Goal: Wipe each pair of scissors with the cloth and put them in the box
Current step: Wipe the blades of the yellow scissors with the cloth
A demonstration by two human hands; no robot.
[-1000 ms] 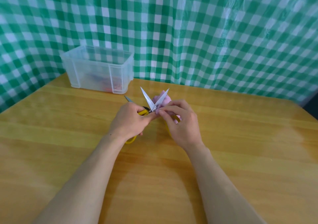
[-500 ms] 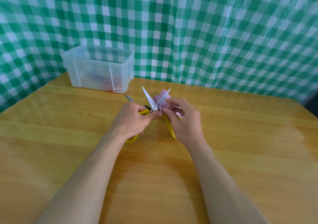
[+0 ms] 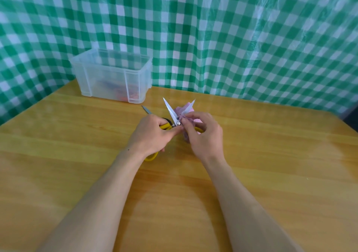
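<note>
On the bench (image 3: pixel 271 164), seen from the head camera, we hold the yellow scissors (image 3: pixel 170 111) with the blades spread wide and pointing away from us. Our left hand (image 3: pixel 153 135) is curled round one yellow handle. Our right hand (image 3: pixel 205 135) pinches the pink cloth (image 3: pixel 181 110) against the right blade, close to the screw where the two blades meet.

We think we are in the middle of wiping this pair. Next we should slide the cloth up the blade to the tip, going slowly so the sharp edge does not nick a finger.

A second pair (image 3: pixel 146 110) lies just behind our left hand, waiting. The clear box (image 3: pixel 104 75) stands at the back left, well apart from our hands. Some red and blue shapes show through its wall, too blurry to name.
</note>
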